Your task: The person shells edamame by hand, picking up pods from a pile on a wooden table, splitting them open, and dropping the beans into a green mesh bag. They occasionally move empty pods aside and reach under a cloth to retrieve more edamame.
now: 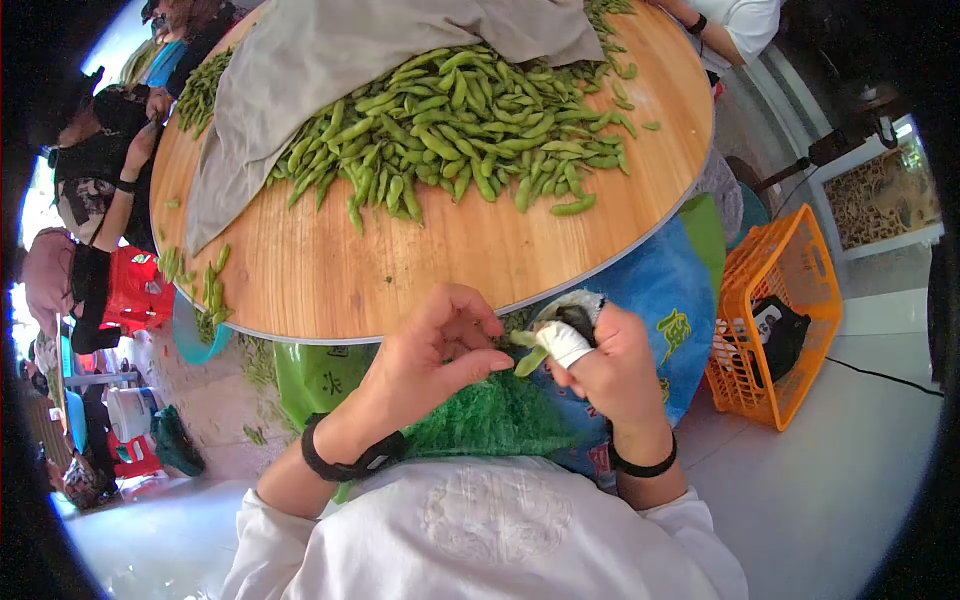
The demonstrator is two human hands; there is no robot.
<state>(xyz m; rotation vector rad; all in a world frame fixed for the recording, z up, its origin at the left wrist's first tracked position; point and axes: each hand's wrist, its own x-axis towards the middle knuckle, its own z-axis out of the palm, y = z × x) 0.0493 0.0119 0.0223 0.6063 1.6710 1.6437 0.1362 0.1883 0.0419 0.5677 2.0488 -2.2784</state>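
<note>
My right hand (pixel 625 375) is closed on a green edamame pod (pixel 530 360), which sticks out toward the left; a white wrapping (pixel 564 343) covers one of its digits. Facing it, my left hand (pixel 430 350) has loosely curved fingers with the thumb apart, and I see nothing held there. Both hands hover above my lap, just short of the round table's near edge. Under them lies green mesh (pixel 490 415). A large heap of edamame pods (pixel 450 130) is spread over the wooden table (pixel 330 270).
A grey cloth (pixel 330 70) partly covers the heap. To the right, an orange plastic basket (pixel 775 320) holds something black. Blue printed material (pixel 650 300) hangs below the table edge. Other people sit at the left and far right, one with an arm (pixel 125 190) at the table.
</note>
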